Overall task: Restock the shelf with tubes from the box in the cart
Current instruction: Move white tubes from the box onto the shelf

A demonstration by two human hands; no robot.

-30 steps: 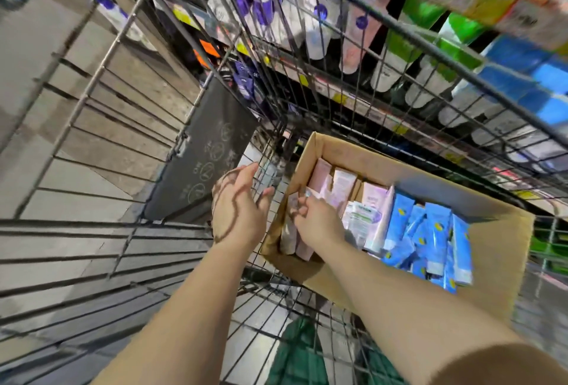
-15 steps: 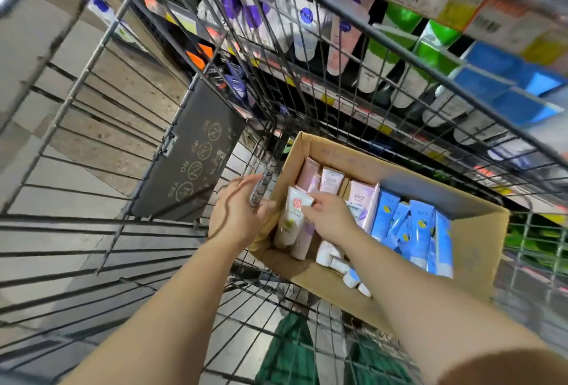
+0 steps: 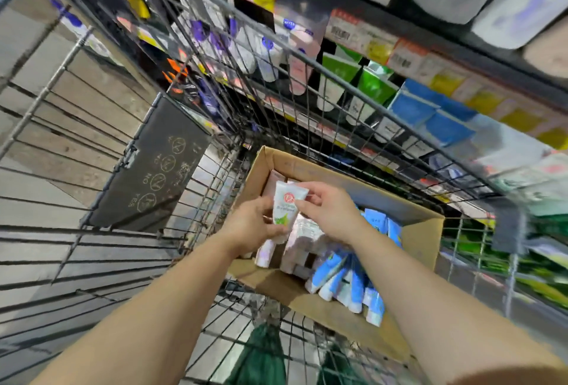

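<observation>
Left hand (image 3: 250, 225), a second ago reaching beside the box (image 3: 424, 231), is now cupping the lower part of a white tube (image 3: 284, 206), fingers curled round it. Right hand (image 3: 330, 212), earlier digging among the stock, is pinching the same tube's top edge. Tube is lifted clear, hanging above the box in the cart (image 3: 215, 151); the pick looks done, shelving not yet begun. Pink and blue tubes (image 3: 353, 280) are lying in the box beneath. Cart wire is standing between hands and shelf (image 3: 353, 126), so the tube likely must be going up over the rim.
</observation>
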